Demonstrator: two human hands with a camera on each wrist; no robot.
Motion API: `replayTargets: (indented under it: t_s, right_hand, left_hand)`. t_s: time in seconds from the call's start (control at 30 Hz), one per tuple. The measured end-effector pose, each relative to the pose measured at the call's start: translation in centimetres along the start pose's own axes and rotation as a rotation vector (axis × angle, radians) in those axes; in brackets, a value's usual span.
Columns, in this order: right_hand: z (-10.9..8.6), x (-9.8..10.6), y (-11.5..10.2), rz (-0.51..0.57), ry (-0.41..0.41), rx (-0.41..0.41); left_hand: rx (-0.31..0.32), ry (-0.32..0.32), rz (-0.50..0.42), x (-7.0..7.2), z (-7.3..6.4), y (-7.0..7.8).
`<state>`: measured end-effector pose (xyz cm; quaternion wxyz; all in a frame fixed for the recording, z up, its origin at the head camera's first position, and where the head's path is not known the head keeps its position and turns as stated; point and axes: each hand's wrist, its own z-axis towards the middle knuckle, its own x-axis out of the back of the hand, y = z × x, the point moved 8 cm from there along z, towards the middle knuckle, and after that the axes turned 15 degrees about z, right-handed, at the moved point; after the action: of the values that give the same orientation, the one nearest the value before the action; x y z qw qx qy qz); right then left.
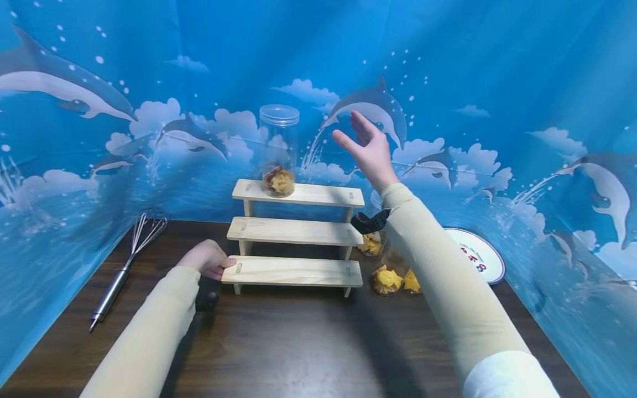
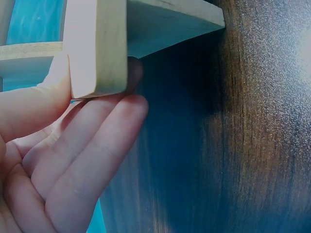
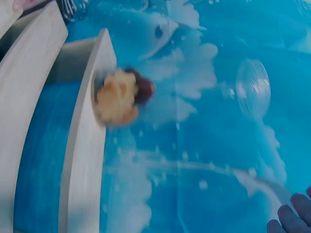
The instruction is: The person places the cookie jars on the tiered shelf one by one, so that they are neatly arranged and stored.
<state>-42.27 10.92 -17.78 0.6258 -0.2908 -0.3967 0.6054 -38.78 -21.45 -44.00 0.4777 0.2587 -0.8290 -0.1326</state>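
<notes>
A three-tier wooden shelf [image 1: 293, 231] stands on the dark table. My left hand [image 1: 209, 258] pinches the left end of its lowest board [image 2: 109, 48], thumb on top and fingers beneath. On the top board, toward the left, stands a tall clear jar [image 1: 279, 149] with a lid and some yellow and brown snack pieces [image 3: 116, 97] at its bottom. My right hand [image 1: 369, 148] is raised in the air to the right of this jar, apart from it, fingers extended and thumb spread, holding nothing. Only its fingertips [image 3: 290, 218] show in the right wrist view.
Several clear jars with yellow snacks [image 1: 387, 279] stand right of the shelf, partly hidden by my right forearm. A white oval plate [image 1: 475, 254] leans farther right. A metal whisk [image 1: 124, 271] lies at the left. A blue dolphin-print cloth [image 1: 199, 66] hangs behind.
</notes>
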Motion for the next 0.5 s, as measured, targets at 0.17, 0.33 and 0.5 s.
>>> replayTargets:
  t_s: [0.17,0.33,0.5]
  right_hand:
    - [-1.0,4.5,0.1,-0.002,0.047,0.000]
    - [-2.3,8.9,1.0,-0.036,0.085,-0.055]
    - [-4.1,12.1,1.9,-0.135,0.075,-0.113]
  left_hand:
    - [-0.005,-0.004,0.001,0.4,-0.5,-0.1]
    - [-0.022,-0.016,-0.007,0.2,-0.9,0.2]
    - [-0.041,-0.026,0.001,0.2,-1.3,0.7]
